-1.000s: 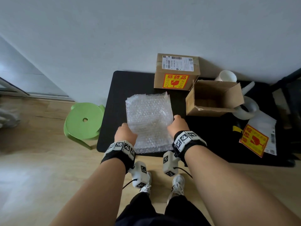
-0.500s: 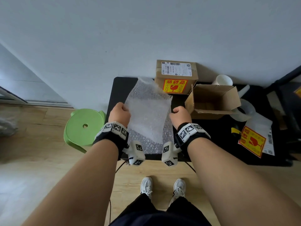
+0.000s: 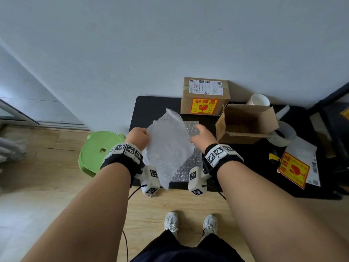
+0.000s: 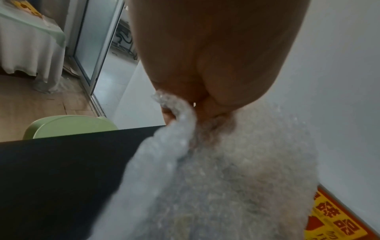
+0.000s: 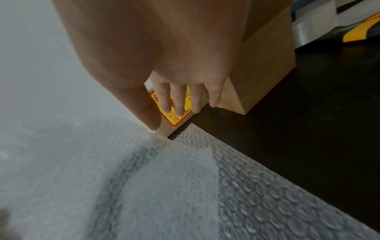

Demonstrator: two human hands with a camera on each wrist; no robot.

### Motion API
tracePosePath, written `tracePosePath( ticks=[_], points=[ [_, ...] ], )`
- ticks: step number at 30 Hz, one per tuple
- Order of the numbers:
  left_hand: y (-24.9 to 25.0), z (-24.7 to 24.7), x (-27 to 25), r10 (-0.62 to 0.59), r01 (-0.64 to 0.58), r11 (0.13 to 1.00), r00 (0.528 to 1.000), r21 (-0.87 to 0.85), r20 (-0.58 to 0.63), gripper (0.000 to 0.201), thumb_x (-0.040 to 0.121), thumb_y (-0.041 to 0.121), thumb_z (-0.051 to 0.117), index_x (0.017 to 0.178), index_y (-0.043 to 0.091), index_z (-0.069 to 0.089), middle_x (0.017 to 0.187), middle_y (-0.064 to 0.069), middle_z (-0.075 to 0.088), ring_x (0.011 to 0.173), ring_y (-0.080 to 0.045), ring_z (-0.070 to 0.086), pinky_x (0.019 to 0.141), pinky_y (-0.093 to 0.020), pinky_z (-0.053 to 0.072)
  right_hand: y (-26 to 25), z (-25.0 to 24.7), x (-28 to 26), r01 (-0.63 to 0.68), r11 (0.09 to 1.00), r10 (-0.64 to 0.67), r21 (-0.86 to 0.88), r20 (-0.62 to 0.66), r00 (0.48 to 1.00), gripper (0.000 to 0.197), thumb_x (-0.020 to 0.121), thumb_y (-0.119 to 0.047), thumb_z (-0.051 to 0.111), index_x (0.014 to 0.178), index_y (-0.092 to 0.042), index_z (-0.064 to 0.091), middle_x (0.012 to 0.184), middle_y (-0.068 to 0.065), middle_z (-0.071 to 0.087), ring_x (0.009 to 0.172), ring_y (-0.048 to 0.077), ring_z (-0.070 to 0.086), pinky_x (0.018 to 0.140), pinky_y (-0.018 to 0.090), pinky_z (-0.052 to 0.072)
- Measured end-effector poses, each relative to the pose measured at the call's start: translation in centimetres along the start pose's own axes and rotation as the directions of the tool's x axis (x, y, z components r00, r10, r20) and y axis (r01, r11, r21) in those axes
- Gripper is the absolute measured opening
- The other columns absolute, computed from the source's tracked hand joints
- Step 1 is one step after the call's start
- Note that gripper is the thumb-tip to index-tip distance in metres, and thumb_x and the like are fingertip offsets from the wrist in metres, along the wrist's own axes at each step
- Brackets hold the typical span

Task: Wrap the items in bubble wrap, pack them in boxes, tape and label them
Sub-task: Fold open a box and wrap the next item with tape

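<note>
Bubble wrap sheet (image 3: 168,148) hangs at centre of the head view, lifted clear of the black table (image 3: 151,108) by the left hand (image 3: 137,138); left wrist view shows fingers curled and pinching the sheet's bunched left edge (image 4: 174,113). One-sided grip explains the tilt: far corner pokes up toward the sealed box (image 3: 204,97), near corner droops past the table's front edge. Second bubble wrap sheet (image 3: 190,157) lies flat on the table beneath it, likely the rest of a stack, so this looks like peeling off a single sheet for wrapping.

Right hand (image 3: 201,137) sits just right of the lifted sheet, fingers straight and spread, holding nothing; right wrist view shows fingertips (image 5: 179,107) in front of the sealed box's fragile sticker, whether touching cannot tell.

Open box (image 3: 245,123) lies on its side right of centre, mouth facing the person, probably ready to load. White cup (image 3: 259,100) stands behind it at upper right, probably the next item to wrap. Tape roll (image 3: 283,135) and loose fragile label (image 3: 293,170) wait at right, within reach for sealing. Green stool (image 3: 98,150) stands left of the table.
</note>
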State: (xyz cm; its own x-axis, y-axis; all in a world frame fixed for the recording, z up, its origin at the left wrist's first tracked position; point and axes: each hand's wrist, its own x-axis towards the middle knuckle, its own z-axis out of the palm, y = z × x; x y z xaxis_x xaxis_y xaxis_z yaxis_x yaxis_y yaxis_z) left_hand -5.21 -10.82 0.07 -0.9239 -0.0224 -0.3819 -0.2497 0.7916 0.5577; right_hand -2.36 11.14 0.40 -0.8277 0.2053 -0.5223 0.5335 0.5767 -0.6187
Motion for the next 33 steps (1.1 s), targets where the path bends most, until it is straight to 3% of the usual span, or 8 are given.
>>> tracePosePath(
  ticks=[7,11,14,16,21,25,29,33],
  points=[
    [-0.3,-0.3,-0.7,0.052,-0.053,0.996,0.999,0.078,0.011,0.040,0.085,-0.005,0.042,0.050,0.013,0.033,0.055,-0.003,0.032,0.067,-0.024,0.033,0.052,-0.029,0.025,0.0,1.0,-0.5,-0.040,0.999,0.039,0.027,0.057,0.998,0.061,0.088,-0.006,0.053,0.145,-0.024,0.042,0.129,0.008,0.058,0.112,0.026,0.058,0.096,0.038,0.049],
    [0.0,-0.7,-0.5,-0.004,0.010,0.996,0.998,0.092,-0.059,0.038,0.090,-0.003,0.040,0.055,0.010,0.044,0.062,-0.009,0.046,0.071,-0.027,0.041,0.058,-0.030,0.030,-0.7,0.7,-1.2,-0.016,0.999,0.011,0.035,0.136,0.991,0.024,0.083,0.006,0.047,0.090,-0.006,0.067,0.093,0.010,0.060,0.087,0.023,0.055,0.078,0.031,0.044],
    [0.1,-1.1,0.2,-0.068,0.082,0.986,0.993,0.144,-0.096,0.028,0.096,0.003,0.039,0.091,-0.002,0.066,0.099,-0.022,0.065,0.094,-0.036,0.059,0.078,-0.037,0.044,-0.9,0.4,-1.4,-0.001,0.998,-0.010,0.062,0.174,0.985,0.028,0.083,0.010,0.049,0.099,0.003,0.071,0.097,0.007,0.064,0.094,0.020,0.058,0.086,0.029,0.046],
    [0.2,-1.0,0.6,-0.115,0.132,0.978,0.987,0.162,-0.111,0.029,0.097,0.006,0.039,0.107,-0.001,0.065,0.114,-0.021,0.065,0.106,-0.038,0.060,0.087,-0.039,0.046,-0.7,0.3,-1.3,0.015,0.992,-0.037,0.129,0.169,0.985,0.023,0.086,0.008,0.051,0.085,-0.004,0.071,0.087,0.004,0.066,0.086,0.018,0.062,0.090,0.031,0.053],
    [1.8,0.0,-0.2,-0.025,0.113,0.962,0.944,0.250,-0.328,0.046,0.084,0.004,0.046,0.130,0.010,0.049,0.130,-0.015,0.051,0.122,-0.035,0.042,0.101,-0.043,0.033,0.3,-0.2,-0.9,0.048,0.981,-0.055,0.186,0.028,0.998,0.010,0.090,-0.005,0.066,0.081,-0.010,0.066,0.073,0.005,0.066,0.057,0.015,0.058,0.060,0.030,0.053],
    [4.7,1.7,-0.2,0.093,-0.090,0.996,0.981,0.022,-0.171,0.035,0.091,0.017,0.052,0.126,0.012,0.052,0.119,-0.009,0.061,0.104,-0.024,0.056,0.086,-0.034,0.046,0.3,-0.1,-0.9,0.099,0.975,-0.096,0.200,-0.023,0.995,0.015,0.089,-0.002,0.065,0.080,-0.014,0.067,0.072,0.006,0.065,0.056,0.019,0.057,0.061,0.034,0.051],
    [6.7,3.7,-0.5,-0.003,0.028,0.962,0.996,-0.272,0.093,0.061,0.085,0.058,0.061,0.123,0.012,0.049,0.099,-0.005,0.066,0.084,-0.022,0.069,0.082,-0.043,0.058,-0.4,-0.1,-1.6,0.171,0.971,-0.186,0.169,0.080,0.979,0.017,0.091,-0.001,0.063,0.093,-0.013,0.073,0.083,-0.002,0.067,0.073,0.013,0.061,0.071,0.024,0.047],
    [6.9,3.9,-0.6,0.019,0.006,0.960,0.996,-0.279,0.087,0.039,0.087,0.048,0.065,0.092,0.010,0.058,0.076,-0.006,0.069,0.069,-0.019,0.072,0.077,-0.043,0.060,-0.5,-0.3,-1.6,0.163,0.975,-0.179,0.149,0.101,0.979,0.014,0.088,-0.009,0.070,0.078,-0.018,0.069,0.075,-0.007,0.064,0.077,0.011,0.060,0.082,0.030,0.049]
  ],
)
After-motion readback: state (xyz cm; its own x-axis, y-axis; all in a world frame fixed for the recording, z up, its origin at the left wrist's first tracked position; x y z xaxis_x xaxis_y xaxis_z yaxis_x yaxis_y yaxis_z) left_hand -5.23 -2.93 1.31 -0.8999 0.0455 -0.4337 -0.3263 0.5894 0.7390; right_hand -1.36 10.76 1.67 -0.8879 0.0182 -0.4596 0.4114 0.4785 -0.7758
